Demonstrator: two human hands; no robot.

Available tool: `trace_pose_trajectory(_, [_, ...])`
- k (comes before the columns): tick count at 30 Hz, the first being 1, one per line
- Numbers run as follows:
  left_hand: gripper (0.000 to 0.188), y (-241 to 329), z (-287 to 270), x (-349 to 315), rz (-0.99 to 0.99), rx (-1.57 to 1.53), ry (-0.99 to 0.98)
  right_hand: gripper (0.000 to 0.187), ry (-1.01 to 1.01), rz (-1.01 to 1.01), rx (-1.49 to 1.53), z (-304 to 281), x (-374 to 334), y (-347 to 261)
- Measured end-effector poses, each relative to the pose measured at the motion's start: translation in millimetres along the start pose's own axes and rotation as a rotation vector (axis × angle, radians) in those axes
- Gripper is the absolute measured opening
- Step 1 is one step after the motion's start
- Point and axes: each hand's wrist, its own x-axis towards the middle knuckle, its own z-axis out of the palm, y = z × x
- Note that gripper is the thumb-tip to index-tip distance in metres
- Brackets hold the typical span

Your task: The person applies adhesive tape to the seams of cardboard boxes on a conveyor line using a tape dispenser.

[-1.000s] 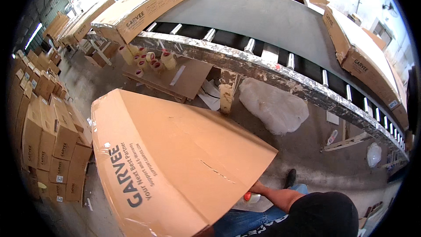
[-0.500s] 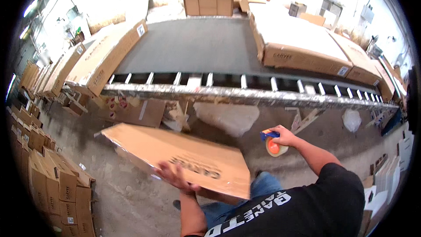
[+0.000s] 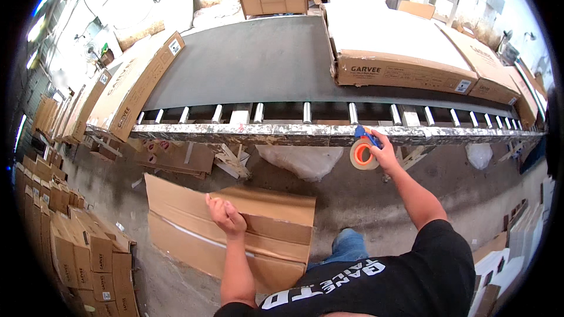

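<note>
A brown cardboard box (image 3: 194,223), partly unfolded with creased panels showing, hangs in front of me above the floor. My left hand (image 3: 225,216) is closed on the upper edge of one of its panels. Out to the right, my right hand (image 3: 382,151) grips a tape dispenser (image 3: 362,154) with a blue body, an orange core and a roll of pale tape. The dispenser is held just before the conveyor's front rail, apart from the box.
A roller conveyor with a dark belt (image 3: 252,58) crosses ahead, its worn metal rail (image 3: 282,134) nearest me. Long cartons lie on it at left (image 3: 132,91) and right (image 3: 399,70). Stacked boxes (image 3: 88,252) stand at lower left. Plastic wrap (image 3: 305,161) lies underneath.
The box has turned so its folded panels face me, and my left hand now grips its upper edge. My right hand has risen slightly toward the rail with the tape dispenser.
</note>
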Motion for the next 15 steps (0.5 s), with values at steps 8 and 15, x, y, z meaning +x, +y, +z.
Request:
trace_pose_trajectory(8, [0.047, 7, 40, 77, 0.071, 0.046, 0.122, 0.053, 0.082, -0.286, 0.034, -4, 93, -89])
trace_pose_trajectory(15, [0.049, 5, 71, 93, 0.069, 0.062, 0.093, 0.05, 0.252, -0.113, 0.711, -56, 358, -99])
